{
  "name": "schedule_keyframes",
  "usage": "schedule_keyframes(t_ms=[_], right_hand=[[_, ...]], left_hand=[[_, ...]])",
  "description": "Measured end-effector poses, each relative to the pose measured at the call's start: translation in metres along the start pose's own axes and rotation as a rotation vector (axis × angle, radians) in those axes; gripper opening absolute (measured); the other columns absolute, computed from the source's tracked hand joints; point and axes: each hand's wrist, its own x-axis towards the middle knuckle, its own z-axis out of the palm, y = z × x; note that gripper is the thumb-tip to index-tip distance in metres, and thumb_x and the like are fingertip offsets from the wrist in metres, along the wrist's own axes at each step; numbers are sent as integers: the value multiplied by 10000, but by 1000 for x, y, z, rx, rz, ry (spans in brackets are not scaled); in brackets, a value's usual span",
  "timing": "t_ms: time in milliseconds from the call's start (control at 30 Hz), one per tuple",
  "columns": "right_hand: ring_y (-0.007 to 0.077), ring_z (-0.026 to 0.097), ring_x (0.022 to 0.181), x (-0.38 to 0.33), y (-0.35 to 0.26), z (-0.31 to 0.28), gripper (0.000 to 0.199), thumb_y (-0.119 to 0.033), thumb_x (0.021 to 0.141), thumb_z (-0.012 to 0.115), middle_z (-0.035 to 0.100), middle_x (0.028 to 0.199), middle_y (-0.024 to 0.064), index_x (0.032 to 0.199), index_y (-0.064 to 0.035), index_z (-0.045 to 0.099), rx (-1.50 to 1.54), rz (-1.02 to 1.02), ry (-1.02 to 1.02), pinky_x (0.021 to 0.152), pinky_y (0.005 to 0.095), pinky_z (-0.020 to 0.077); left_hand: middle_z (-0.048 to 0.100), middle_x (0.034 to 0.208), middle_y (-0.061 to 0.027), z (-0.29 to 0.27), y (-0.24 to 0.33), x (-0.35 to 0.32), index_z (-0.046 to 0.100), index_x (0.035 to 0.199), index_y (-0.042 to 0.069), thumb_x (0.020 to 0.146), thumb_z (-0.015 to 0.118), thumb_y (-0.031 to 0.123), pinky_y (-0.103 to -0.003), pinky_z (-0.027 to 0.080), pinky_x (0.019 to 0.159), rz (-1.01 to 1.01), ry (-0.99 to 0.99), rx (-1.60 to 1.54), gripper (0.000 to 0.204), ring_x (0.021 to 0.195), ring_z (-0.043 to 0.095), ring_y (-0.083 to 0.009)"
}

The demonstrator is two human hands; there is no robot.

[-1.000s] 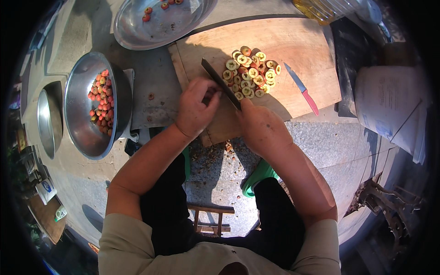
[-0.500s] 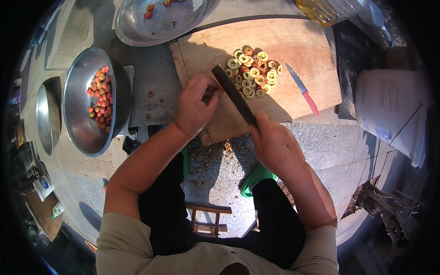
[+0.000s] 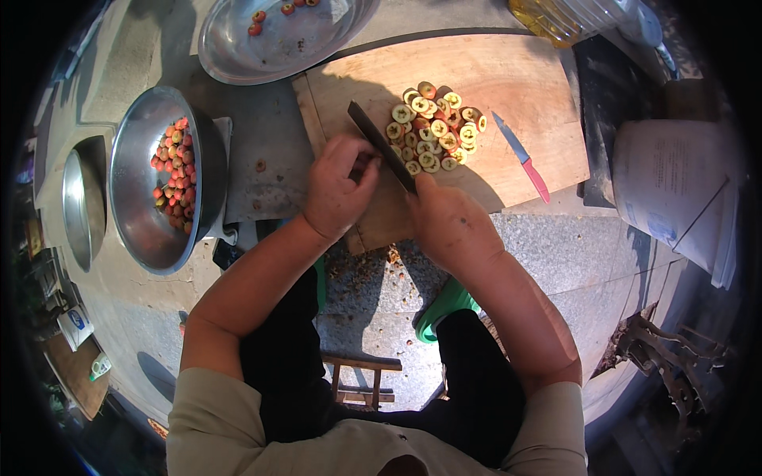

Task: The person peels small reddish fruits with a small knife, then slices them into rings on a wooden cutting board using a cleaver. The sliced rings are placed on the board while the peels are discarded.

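My right hand (image 3: 456,222) is closed around the handle of a broad kitchen knife (image 3: 379,144), its dark blade seen nearly edge-on over the wooden cutting board (image 3: 508,71). Just left of the blade, my left hand (image 3: 343,182) is closed, fingertips curled together against a small red hawthorn fruit that the fingers and blade mostly hide. Right of the blade lies a heap of hawthorn slices (image 3: 441,131), pale rings with red skin and hollow middles. Farther right on the board rests a small knife (image 3: 521,156) with a red handle.
A steel bowl (image 3: 127,170) of whole hawthorn fruits (image 3: 176,170) stands at the left. An oval metal basin (image 3: 230,63) with a few fruits sits beyond the board. A jug of yellow liquid (image 3: 556,20) and a white bucket (image 3: 667,182) are at the right.
My right hand has moved left and slightly toward the far side with the knife, bringing the blade closer to my left fingers. My left hand has hardly moved.
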Motion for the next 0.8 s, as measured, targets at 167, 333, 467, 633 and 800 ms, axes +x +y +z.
schedule_keyframes(t_ms=[167, 333, 467, 633, 800], right_hand=[[497, 656, 803, -14, -2, -11, 211, -221, 1017, 571, 664, 793, 278, 1054, -14, 545, 47, 70, -9, 713, 597, 496], [492, 654, 742, -32, -5, -23, 178, -180, 1007, 593, 652, 756, 280, 1030, -13, 537, 30, 37, -22, 650, 586, 498], [484, 672, 749, -35, -5, -24, 195, -206, 1017, 561, 674, 775, 262, 976, -22, 514, -7, 42, -64, 679, 580, 530], [481, 673, 756, -34, -4, -26, 192, -204, 1013, 569, 672, 771, 261, 974, -23, 515, 26, 45, -84, 682, 575, 532], [484, 663, 786, -26, -2, -20, 187, -203, 1022, 561, 666, 776, 266, 1002, -19, 532, 63, -10, -44, 702, 569, 514]], left_hand=[[620, 937, -111, 2, -2, -2, 627, 958, 5, 879, 708, -40, -302, 583, 654, 21, 28, -25, 122, 751, 711, -208], [627, 953, -113, 1, -2, -2, 624, 963, 3, 876, 697, -56, -300, 586, 664, -24, 17, -69, 128, 771, 722, -205], [630, 957, -112, 2, -1, -2, 624, 963, 3, 872, 696, -61, -294, 587, 672, -7, 22, -54, 133, 776, 723, -205], [629, 940, -113, 2, 0, -2, 623, 960, 2, 868, 698, -64, -298, 583, 659, 6, 27, -54, 136, 765, 720, -207], [620, 915, -117, -3, 3, -1, 624, 948, 0, 868, 704, -53, -309, 571, 641, 4, -9, -10, 126, 753, 709, -205]])
